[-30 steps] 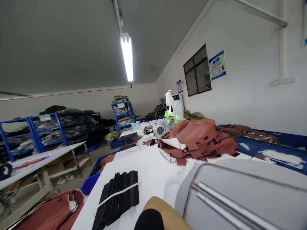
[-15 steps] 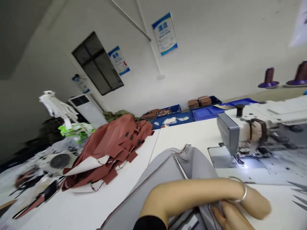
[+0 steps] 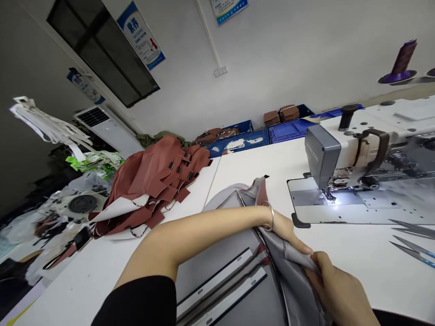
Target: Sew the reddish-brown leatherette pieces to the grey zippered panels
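A grey leather-like sewn piece (image 3: 238, 290) with piped seams and two pale strips lies in front of me, partly off the bottom of the view. My left hand (image 3: 287, 231), a bracelet on its wrist, reaches across it and closes on its folded edge. Close by on the right, my right hand (image 3: 340, 280) pinches the same edge, thumb on top. Between the two hands the material is bunched into a fold. A reddish-brown patch shows beside the left wrist. The fingers beneath the fold are hidden.
A sewing machine (image 3: 322, 154) with a lit needle area stands at right. Scissors (image 3: 414, 253) lie near the right edge. Reddish-brown pieces (image 3: 152, 176) are piled at left on the white table (image 3: 251, 158). Blue crates (image 3: 288, 131) stand behind. Another machine (image 3: 81, 203) sits far left.
My left hand has come from beyond the right hand back left onto the grey piece's edge. The right hand has risen in view, and the pale strips are more exposed. The view has tilted down.
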Demonstrator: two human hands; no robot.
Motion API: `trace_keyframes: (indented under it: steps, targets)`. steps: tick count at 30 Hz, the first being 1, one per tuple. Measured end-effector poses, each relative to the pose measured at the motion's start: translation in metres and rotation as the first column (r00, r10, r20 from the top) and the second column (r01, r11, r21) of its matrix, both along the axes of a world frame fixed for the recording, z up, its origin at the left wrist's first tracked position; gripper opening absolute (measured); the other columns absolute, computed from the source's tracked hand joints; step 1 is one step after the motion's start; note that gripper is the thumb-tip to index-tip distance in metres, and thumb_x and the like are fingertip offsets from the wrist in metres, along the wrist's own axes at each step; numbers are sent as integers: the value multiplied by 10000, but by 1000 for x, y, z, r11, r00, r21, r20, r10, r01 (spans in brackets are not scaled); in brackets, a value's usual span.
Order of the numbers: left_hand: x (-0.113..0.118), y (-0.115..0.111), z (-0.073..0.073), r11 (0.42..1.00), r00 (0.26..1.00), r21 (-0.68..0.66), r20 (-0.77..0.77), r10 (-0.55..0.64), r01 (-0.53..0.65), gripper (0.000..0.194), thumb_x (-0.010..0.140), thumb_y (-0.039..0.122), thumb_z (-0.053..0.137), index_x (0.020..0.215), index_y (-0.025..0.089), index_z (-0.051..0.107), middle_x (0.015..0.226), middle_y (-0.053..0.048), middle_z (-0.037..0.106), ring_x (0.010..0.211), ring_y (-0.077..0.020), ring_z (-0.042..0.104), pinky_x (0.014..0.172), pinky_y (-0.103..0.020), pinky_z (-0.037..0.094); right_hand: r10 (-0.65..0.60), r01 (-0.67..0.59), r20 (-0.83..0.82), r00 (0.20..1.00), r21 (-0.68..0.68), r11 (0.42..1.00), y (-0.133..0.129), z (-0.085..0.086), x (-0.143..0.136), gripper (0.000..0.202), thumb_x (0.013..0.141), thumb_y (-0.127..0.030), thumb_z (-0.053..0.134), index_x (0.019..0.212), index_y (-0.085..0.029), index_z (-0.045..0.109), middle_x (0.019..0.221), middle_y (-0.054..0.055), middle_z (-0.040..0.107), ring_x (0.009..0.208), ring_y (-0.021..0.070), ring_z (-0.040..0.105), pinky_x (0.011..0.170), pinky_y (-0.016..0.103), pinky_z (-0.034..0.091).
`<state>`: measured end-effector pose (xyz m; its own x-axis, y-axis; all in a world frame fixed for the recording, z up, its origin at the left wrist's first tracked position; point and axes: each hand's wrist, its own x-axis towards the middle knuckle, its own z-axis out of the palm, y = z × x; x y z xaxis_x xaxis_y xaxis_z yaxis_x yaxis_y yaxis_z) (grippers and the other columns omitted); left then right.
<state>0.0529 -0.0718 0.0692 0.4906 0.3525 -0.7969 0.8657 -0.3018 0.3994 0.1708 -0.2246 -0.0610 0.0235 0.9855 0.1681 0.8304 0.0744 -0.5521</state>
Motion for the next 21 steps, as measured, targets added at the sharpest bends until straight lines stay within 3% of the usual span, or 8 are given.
trace_keyframes:
  steps: [3, 6, 11, 15, 17, 21]
  targets:
    - [-11, 1, 10, 974, 998, -224, -39, -54, 43, 245, 680, 408, 737, 646, 172, 681, 696, -5, 677, 725, -181, 615, 674, -254, 476, 49, -52, -54, 997, -48, 997, 5, 0, 4, 204, 835, -463, 344, 770, -270, 333, 457, -39, 505, 404, 237, 534, 411, 281, 309]
    - [-15, 3, 12, 975, 999, -222, -21, -29, 24, 233, 657, 397, 745, 669, 178, 668, 675, 11, 662, 725, -184, 607, 679, -260, 472, 73, -88, -166, 983, -81, 993, 6, 5, 7, 228, 834, -473, 371, 742, -271, 317, 458, -60, 469, 383, 191, 482, 406, 269, 347]
    - [-15, 2, 9, 997, 998, -43, -3, -60, 60, 332, 499, 409, 825, 696, 188, 676, 685, 15, 651, 734, -207, 599, 677, -277, 451, 185, -198, -321, 929, -6, 980, -4, 21, 8, 177, 898, -402, 407, 793, -259, 413, 546, -56, 503, 438, 132, 494, 433, 216, 392]
    - [-13, -4, 17, 951, 953, 140, -169, -252, 277, 439, 537, 485, 810, 769, 132, 691, 690, -53, 640, 695, -232, 587, 662, -309, 442, 279, -255, -282, 918, 119, 959, -7, 27, 6, 127, 908, -355, 447, 875, -245, 499, 667, -20, 592, 500, 126, 551, 463, 217, 424]
    - [-13, -6, 24, 917, 929, 212, -230, -290, 339, 464, 553, 504, 800, 803, 129, 687, 731, -74, 645, 706, -235, 584, 659, -312, 437, 283, -255, -282, 917, 132, 958, -6, 25, 6, 128, 911, -357, 454, 887, -245, 511, 670, -21, 598, 499, 123, 555, 459, 214, 431]
    - [-20, -7, 33, 919, 947, 258, -196, -253, 299, 368, 574, 474, 803, 677, 152, 660, 654, -41, 610, 669, -208, 563, 623, -289, 408, 270, -254, -304, 914, 92, 963, -5, 22, 7, 162, 905, -392, 461, 865, -246, 517, 656, -18, 593, 494, 125, 552, 453, 214, 434]
